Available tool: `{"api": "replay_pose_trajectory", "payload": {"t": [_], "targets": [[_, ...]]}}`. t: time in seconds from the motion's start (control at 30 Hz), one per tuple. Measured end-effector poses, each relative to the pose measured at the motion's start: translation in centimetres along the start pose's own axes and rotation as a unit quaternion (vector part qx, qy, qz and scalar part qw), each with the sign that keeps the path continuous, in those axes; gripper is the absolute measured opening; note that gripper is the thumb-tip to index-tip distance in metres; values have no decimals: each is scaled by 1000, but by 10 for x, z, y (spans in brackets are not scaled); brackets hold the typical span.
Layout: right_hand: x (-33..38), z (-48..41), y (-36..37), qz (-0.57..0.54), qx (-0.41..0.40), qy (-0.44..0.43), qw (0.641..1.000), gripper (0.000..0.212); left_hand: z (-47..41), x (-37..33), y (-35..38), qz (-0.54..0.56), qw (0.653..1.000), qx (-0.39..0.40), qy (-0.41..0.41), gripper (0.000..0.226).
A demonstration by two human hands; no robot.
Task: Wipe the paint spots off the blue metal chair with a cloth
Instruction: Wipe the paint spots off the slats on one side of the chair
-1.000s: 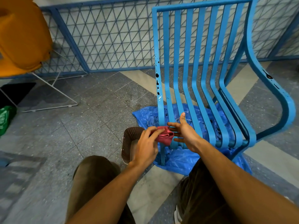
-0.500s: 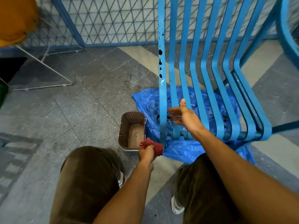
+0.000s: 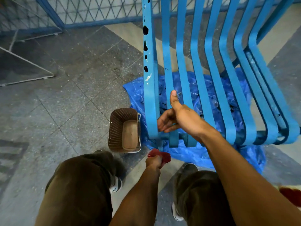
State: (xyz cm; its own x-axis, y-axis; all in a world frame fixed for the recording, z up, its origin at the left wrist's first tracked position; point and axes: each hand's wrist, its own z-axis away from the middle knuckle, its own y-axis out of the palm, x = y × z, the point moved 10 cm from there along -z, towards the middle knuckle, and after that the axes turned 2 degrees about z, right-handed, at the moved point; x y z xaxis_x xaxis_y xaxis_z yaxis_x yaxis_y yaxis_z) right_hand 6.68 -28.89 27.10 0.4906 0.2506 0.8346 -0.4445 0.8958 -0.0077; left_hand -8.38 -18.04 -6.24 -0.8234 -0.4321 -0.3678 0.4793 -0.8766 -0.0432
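The cloth [image 3: 160,156], a red wad, sits bunched in the left hand [image 3: 154,163], whose fingers are closed tight around it, low between the person's knees and just beside the front edge of the blue metal chair [image 3: 211,88]. Next to it a brown ribbed tub [image 3: 124,130] stands on the floor. A little farther off, the right hand [image 3: 177,118] hovers at the leftmost slats, fingers loosely spread and thumb up, gripping nothing. Under the seat lies a spattered blue plastic sheet [image 3: 195,154]. Higher up the outer slat run the dark paint spots [image 3: 145,46], one above another. I'd say wiping is paused, perhaps to wet the cloth; the next move calls for lifting it to those drips and rubbing along the slat.
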Motion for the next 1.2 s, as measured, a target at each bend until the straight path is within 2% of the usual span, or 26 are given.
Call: {"api": "replay_pose_trajectory", "payload": {"t": [0.07, 0.13, 0.2, 0.37, 0.57, 0.67, 1.0, 1.2], "targets": [[2, -2, 1, 1, 30, 11, 999, 107, 5, -9, 8, -8, 1000, 3, 3, 19], [4, -7, 1, 4, 54, 20, 998, 110, -1, -18, 19, -17, 1000, 11, 20, 31], [5, -11, 2, 8, 73, 28, 997, 111, -13, -24, 30, -27, 999, 29, 30, 28], [6, -17, -2, 21, 101, 37, 994, 116, -43, -15, 27, -21, 1000, -17, 3, 9], [9, -9, -13, 47, 103, 27, 993, 114, -69, 1, 18, 59, 997, -50, -14, 20], [13, 1, -23, 53, 85, 17, 995, 111, -65, -1, 20, 94, 994, -58, -8, 7], [17, 17, -13, 5, 7, -38, 999, 99, -14, -16, 18, 165, 986, 26, -4, 26], [5, 28, -7, -23, -66, -59, 996, 91, 41, -42, 17, 183, 980, 64, 41, 27]]}}
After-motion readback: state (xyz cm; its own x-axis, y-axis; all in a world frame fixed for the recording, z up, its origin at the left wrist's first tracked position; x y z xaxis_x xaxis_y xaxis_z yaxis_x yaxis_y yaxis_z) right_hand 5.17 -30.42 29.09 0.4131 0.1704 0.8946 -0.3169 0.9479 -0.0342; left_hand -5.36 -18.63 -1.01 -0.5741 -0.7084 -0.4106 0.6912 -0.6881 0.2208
